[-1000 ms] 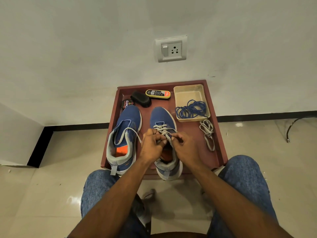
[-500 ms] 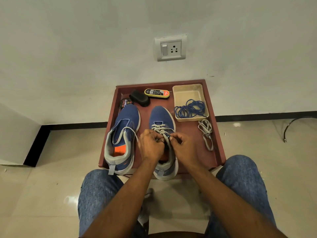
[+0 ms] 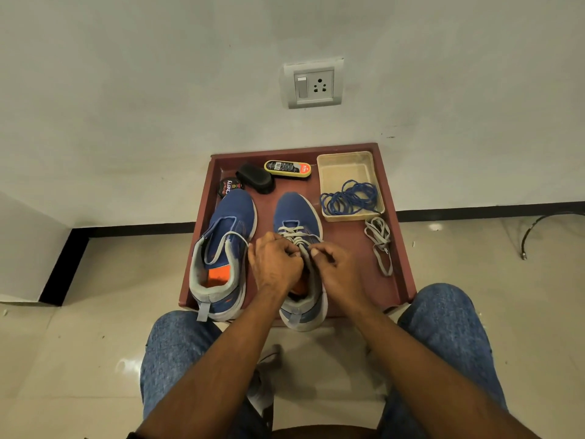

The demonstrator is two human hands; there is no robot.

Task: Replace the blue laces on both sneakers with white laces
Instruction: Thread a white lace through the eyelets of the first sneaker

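You are partway through lacing the right sneaker [image 3: 299,217], which sits on the reddish-brown tray [image 3: 402,248] just beside the left sneaker [image 3: 228,236]; both your hands are together over its tongue, each pinching the white lace [image 3: 292,232] that already crosses the lower eyelets. Your left hand [image 3: 273,264] has its fingers curled round one end of that lace, and your right hand [image 3: 338,267] pinches the other end between thumb and forefinger, close enough that the knuckles nearly touch. The left sneaker carries only a single pale loop across its opening, so it looks barely started, or merely draped. The blue laces [image 3: 349,198] lie coiled in the beige plastic tub [image 3: 345,163] at the back right of the tray, and a spare white lace [image 3: 380,242] rests loose in front of the tub. A shoe polish tin [image 3: 228,186], a black brush [image 3: 254,178] and a yellow shoe-shine sponge [image 3: 287,168] sit along the back edge. As I judge it, the next move calls for feeding one lace tip through the next free eyelet and drawing both ends even, without slackening the crossings below; which eyelet is next I cannot tell, since your hands hide it
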